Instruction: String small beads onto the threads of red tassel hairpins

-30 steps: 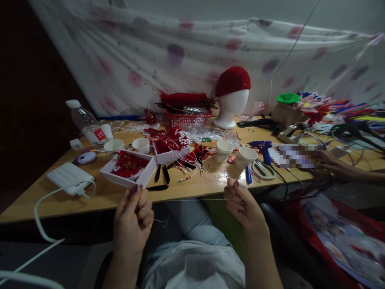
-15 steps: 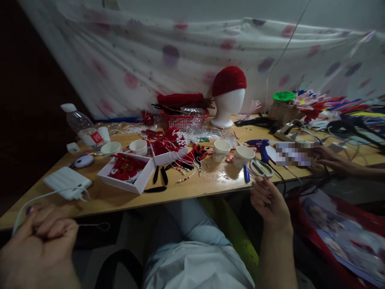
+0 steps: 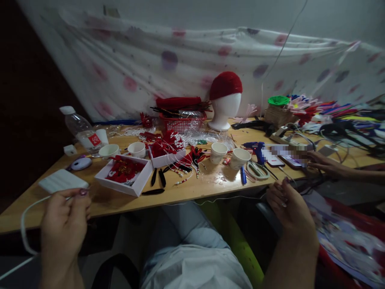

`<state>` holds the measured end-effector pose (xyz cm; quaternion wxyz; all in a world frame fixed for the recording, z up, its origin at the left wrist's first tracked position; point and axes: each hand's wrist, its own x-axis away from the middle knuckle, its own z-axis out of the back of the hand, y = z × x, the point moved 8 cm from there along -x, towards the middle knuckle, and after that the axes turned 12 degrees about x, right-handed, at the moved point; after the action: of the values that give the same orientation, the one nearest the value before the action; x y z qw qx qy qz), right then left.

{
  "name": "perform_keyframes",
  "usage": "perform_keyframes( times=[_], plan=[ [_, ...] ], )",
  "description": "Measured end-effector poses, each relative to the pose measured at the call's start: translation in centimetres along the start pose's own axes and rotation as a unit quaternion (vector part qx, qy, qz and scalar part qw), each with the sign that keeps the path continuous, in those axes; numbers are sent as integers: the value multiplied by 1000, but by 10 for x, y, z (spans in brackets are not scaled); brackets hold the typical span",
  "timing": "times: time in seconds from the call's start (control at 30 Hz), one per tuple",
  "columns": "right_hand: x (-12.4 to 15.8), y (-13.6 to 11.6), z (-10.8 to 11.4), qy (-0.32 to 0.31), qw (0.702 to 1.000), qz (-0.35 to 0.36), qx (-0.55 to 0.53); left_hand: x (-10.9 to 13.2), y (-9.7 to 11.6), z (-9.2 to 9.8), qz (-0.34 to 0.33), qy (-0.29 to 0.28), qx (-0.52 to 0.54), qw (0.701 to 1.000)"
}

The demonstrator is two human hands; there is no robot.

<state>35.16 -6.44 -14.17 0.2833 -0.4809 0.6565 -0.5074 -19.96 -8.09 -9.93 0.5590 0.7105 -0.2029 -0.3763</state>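
Note:
My left hand (image 3: 65, 216) is closed at the lower left, in front of a white power bank (image 3: 57, 180) with a white cable (image 3: 25, 220) beside the wrist. My right hand (image 3: 284, 202) is closed too, in front of the table's edge, just below a pair of scissors (image 3: 258, 170). A thin pale thread (image 3: 210, 200) runs between the hands and ends at the right fingers; its left part is too faint to follow. What the left fingers pinch is too small to tell. Beaded tassels (image 3: 192, 164) lie mid-table.
On the table (image 3: 120, 204) stand a white box (image 3: 120, 176), paper cups (image 3: 240, 158), a bottle (image 3: 81, 130), a red basket (image 3: 182, 122) and a foam head (image 3: 224, 110) in a red cap. Another person's hand (image 3: 323, 160) touches a phone at the right.
My left hand has risen and moved right, turning upright before the power bank. My right hand has moved right and slightly down. The thread now stretches across the table's front.

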Motion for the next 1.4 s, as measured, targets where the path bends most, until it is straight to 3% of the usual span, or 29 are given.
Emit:
perform_keyframes(
  times=[0.1, 0.2, 0.3, 0.4, 0.57, 0.63, 0.7, 0.77, 0.83, 0.9, 0.97, 1.07, 1.17, 1.27, 1.4],
  plan=[
    [9, -10, -19, -35, 996, 26, 74, 5, -1, -10, -8, -62, -91, 994],
    [21, -20, -47, -96, 986, 44, 132, 9, 11, -21, -64, -102, -142, 983],
    [33, -26, -78, -187, 961, 56, 196, 14, 27, -28, -103, -95, -79, 987],
    [43, -31, -103, -259, 923, 82, 274, 17, 37, -40, -93, -107, 13, 990],
    [49, -46, -123, -286, 880, 150, 347, 15, 55, -52, -110, -114, 94, 983],
    [52, -51, -129, -283, 875, 166, 356, 16, 55, -57, -71, -104, 156, 980],
    [57, -53, -141, -284, 873, 183, 352, 27, 47, -76, 14, -123, 223, 967],
    [64, -50, -161, -309, 864, 198, 345, 52, 35, -114, 129, -206, 257, 935],
    [74, -39, -187, -373, 837, 197, 348, 89, 28, -157, 219, -314, 269, 884],
    [77, -27, -205, -407, 826, 179, 348, 119, 24, -189, 269, -372, 296, 838],
    [75, -17, -213, -416, 831, 156, 334, 138, 19, -207, 313, -395, 296, 811],
    [61, -4, -207, -398, 873, 101, 263, 139, 10, -208, 359, -371, 289, 806],
    [50, 15, -197, -396, 912, 5, 109, 132, 7, -199, 388, -347, 309, 796],
    [51, 33, -197, -429, 901, -70, 12, 138, 5, -196, 416, -368, 314, 770],
    [48, 43, -192, -413, 904, -99, -50, 144, 4, -193, 433, -381, 330, 747]
  ],
)
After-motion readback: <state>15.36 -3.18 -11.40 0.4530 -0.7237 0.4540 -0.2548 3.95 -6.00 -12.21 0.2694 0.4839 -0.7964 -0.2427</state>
